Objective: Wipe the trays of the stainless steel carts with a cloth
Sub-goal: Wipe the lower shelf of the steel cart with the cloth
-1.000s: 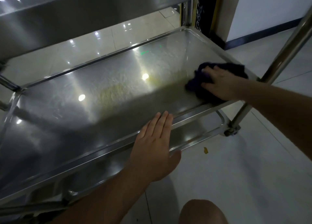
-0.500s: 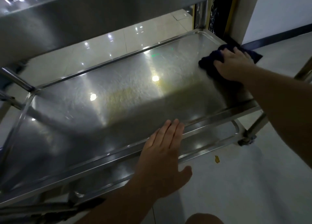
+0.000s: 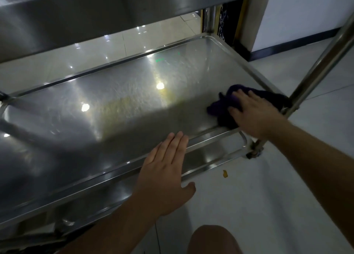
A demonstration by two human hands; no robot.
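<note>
On middle tray [image 3: 124, 108], brushed steel, rounded corners: crumpled purple cloth [image 3: 224, 108] at 3 o'clock, pressed under flat right hand [image 3: 252, 115]. Left hand [image 3: 166, 169] flat, fingers straight, on near rim at 6 o'clock.

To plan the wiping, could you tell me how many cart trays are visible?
3: the upper tray overhead, the middle tray under the purple cloth, and the bottom tray partly hidden below.

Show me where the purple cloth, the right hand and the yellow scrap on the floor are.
purple cloth [image 3: 220, 109], head view, bunched left part on the tray.
right hand [image 3: 251, 113], head view, back of the hand.
yellow scrap [image 3: 224, 173], head view, its middle.
</note>
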